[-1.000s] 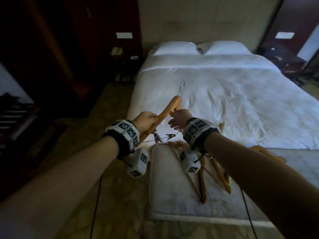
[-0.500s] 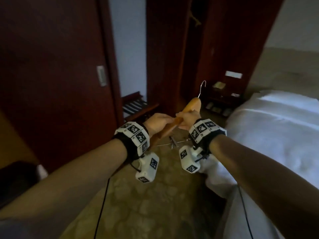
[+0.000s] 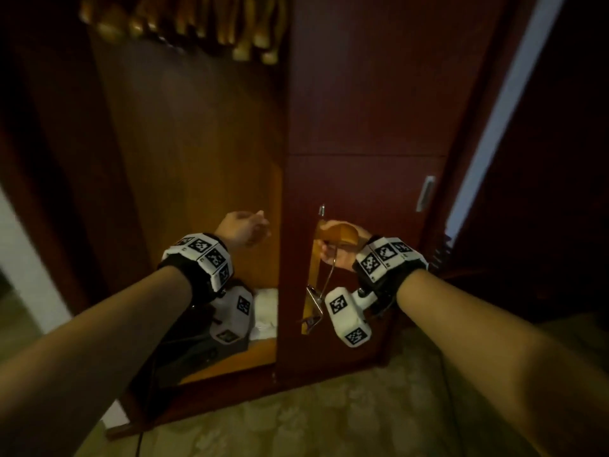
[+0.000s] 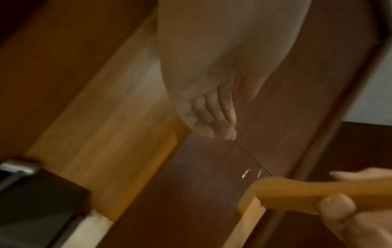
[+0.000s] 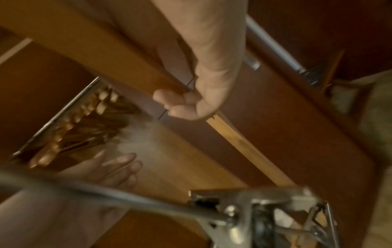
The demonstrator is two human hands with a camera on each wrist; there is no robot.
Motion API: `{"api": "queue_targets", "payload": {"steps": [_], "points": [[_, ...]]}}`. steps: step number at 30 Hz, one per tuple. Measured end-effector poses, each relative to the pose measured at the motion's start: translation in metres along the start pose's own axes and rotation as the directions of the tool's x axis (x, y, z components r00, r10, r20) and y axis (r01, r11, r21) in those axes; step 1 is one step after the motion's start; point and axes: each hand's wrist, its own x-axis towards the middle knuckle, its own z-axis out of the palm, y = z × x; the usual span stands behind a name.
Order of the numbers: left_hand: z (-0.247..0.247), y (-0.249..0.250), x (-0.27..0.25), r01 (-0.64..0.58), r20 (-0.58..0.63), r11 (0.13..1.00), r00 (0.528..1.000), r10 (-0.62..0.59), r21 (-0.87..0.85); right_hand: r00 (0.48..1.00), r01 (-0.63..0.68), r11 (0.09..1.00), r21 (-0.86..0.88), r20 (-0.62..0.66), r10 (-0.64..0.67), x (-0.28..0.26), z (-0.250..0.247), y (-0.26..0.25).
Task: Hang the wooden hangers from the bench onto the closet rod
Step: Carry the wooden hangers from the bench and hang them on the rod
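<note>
Here, in the head view, the left hand (image 3: pixel 243 228) hangs free before the open closet (image 3: pixel 197 153), fingers loosely spread and holding nothing. To its right, the right hand (image 3: pixel 342 247) curls round the middle of a wooden hanger (image 3: pixel 339 234), held in front of the closet door (image 3: pixel 362 110). Only the right wrist view shows the closet rod (image 5: pixel 57 117) with hung hangers (image 5: pixel 84 120); the hanger's clip (image 5: pixel 265 218) fills its foreground.
</note>
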Motion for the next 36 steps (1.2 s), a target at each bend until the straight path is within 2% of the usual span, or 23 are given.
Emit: {"api": "queue_targets", "payload": {"steps": [2, 5, 9, 14, 21, 25, 30, 34, 36], "points": [[-0.039, -0.007, 0.013, 0.019, -0.096, 1.0, 0.995, -0.02, -0.005, 0.992, 0.011, 0.999, -0.047, 0.126, -0.005, 0.022, 0.046, -0.011], [-0.087, -0.014, 0.032, 0.033, -0.215, 0.999, 0.976, -0.031, 0.004, 0.972, 0.043, 0.996, -0.079, 0.235, -0.023, 0.054, 0.104, -0.03], [-0.136, -0.004, 0.063, -0.026, -0.354, 0.999, 0.934, 0.038, 0.038, 0.955, 0.143, 0.987, -0.072, 0.272, -0.118, 0.103, 0.159, -0.062], [-0.191, 0.034, 0.114, -0.099, -0.481, 0.989, 0.865, 0.14, 0.111, 0.905, 0.317, 0.946, -0.063, 0.319, -0.282, 0.148, 0.211, -0.123], [-0.242, 0.08, 0.178, -0.218, -0.617, 0.96, 0.735, 0.282, 0.178, 0.848, 0.471, 0.87, -0.146, 0.348, -0.401, 0.195, 0.269, -0.184], [-0.277, 0.104, 0.217, -0.256, -0.66, 0.939, 0.668, 0.345, 0.232, 0.802, 0.566, 0.805, -0.177, 0.346, -0.488, 0.216, 0.302, -0.209], [-0.319, 0.131, 0.257, -0.386, -0.693, 0.867, 0.53, 0.489, 0.316, 0.732, 0.67, 0.721, -0.176, 0.316, -0.603, 0.237, 0.336, -0.236], [-0.348, 0.151, 0.287, -0.534, -0.567, 0.783, 0.554, 0.609, 0.319, 0.709, 0.702, 0.699, -0.134, 0.228, -0.668, 0.25, 0.363, -0.25], [-0.355, 0.157, 0.3, -0.579, -0.522, 0.74, 0.537, 0.663, 0.343, 0.716, 0.697, 0.707, -0.117, 0.174, -0.676, 0.255, 0.374, -0.256]]}}
